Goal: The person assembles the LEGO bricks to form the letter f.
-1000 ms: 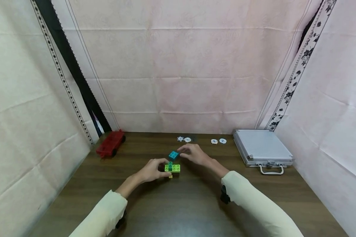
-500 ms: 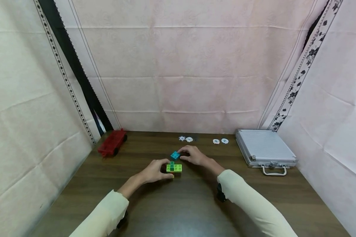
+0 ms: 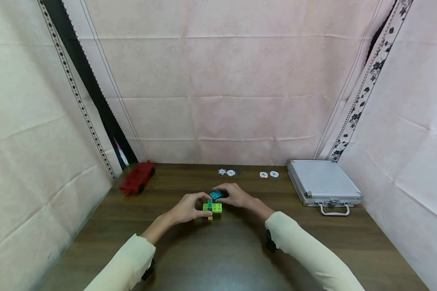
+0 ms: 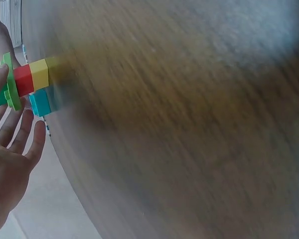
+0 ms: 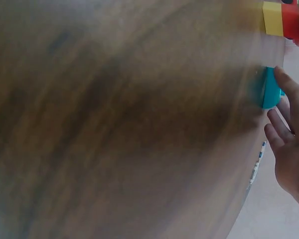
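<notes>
My left hand [image 3: 189, 209] holds a small stack of toy building bricks between thumb and fingers. From the top down it has a dark green brick [image 3: 209, 205], a wide lime green brick [image 3: 217, 208], a red brick [image 4: 23, 80] and a yellow brick [image 4: 39, 73]. Just behind the stack, on the table, is a turquoise brick [image 3: 216, 195] with studs on top. My right hand [image 3: 236, 196] pinches this brick, thumb on the near side and fingers at the far side. In the right wrist view the thumb lies against the turquoise brick [image 5: 270, 89].
A red toy wagon [image 3: 136, 178] stands at the back left of the wooden table [image 3: 218, 254]. Several white poker chips [image 3: 264, 175] lie along the back edge. A silver case [image 3: 324, 182] sits at the back right. Pale cloth [image 3: 218, 81] hangs around the table.
My right hand has closed round the turquoise brick and brought it slightly nearer to the stack. The left hand has stayed on the stack.
</notes>
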Demonstrator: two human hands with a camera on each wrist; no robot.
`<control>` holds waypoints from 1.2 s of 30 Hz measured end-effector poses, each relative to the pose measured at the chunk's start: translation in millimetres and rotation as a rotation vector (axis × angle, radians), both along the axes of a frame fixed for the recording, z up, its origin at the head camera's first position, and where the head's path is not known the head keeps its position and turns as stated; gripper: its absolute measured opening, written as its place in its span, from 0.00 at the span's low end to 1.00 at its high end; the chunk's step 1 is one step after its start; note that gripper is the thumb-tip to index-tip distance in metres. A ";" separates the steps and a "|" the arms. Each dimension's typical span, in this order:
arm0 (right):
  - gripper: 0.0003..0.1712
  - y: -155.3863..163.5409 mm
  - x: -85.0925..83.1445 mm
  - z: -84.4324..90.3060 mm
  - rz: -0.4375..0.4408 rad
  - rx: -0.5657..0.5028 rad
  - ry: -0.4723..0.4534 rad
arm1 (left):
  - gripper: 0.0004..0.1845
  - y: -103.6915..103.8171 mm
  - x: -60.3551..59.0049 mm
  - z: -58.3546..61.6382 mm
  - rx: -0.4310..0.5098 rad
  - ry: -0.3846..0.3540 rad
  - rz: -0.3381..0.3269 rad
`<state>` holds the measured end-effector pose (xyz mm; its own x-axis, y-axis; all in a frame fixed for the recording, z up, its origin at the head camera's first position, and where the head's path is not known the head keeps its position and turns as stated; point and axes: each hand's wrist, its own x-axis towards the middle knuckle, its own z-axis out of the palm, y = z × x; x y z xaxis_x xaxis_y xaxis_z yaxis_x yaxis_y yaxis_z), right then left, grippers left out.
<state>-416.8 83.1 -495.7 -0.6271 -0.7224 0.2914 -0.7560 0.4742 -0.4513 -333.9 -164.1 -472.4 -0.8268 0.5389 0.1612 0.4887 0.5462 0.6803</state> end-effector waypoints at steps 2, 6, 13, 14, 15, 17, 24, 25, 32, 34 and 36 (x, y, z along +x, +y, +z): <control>0.26 -0.9 0.7 -2.0 -0.011 0.023 0.026 | 0.24 -0.6 0.3 -0.3 0.001 -0.007 0.006; 0.23 0.1 3.6 -4.3 -0.065 0.049 0.026 | 0.22 -1.0 0.7 -0.7 0.009 -0.018 0.010; 0.21 10.2 11.5 0.7 -0.108 0.081 0.008 | 0.21 -0.4 1.1 0.8 0.000 -0.019 0.008; 0.21 11.9 12.8 1.9 -0.109 0.078 0.011 | 0.21 -0.5 1.3 0.9 0.001 -0.021 0.007; 0.21 13.3 14.1 3.4 -0.110 0.076 0.010 | 0.21 -0.5 1.3 1.1 0.001 -0.023 0.006; 0.21 15.8 16.7 7.6 -0.113 0.067 0.004 | 0.22 -0.6 1.4 1.3 0.000 -0.026 0.004; 0.21 18.8 22.6 27.5 -0.104 0.019 0.012 | 0.20 -1.6 0.6 0.3 -0.007 -0.021 0.006; 0.21 18.8 23.3 29.9 -0.101 0.017 0.024 | 0.20 -1.7 0.4 -0.1 -0.005 -0.021 0.006; 0.21 16.5 33.8 46.6 -0.082 0.000 0.067 | 0.19 -2.3 0.8 -0.9 0.008 -0.020 -0.002; 0.21 15.3 37.1 50.4 -0.079 -0.001 0.073 | 0.19 -2.0 0.6 -0.5 0.008 -0.020 -0.002; 0.21 13.6 40.4 53.6 -0.075 -0.004 0.071 | 0.19 -1.7 0.3 -0.2 0.007 -0.019 0.001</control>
<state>-376.4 96.7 -442.1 -0.6567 -0.6733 0.3398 -0.7489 0.5288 -0.3994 -333.6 -165.8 -472.6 -0.8306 0.5365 0.1490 0.4745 0.5419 0.6936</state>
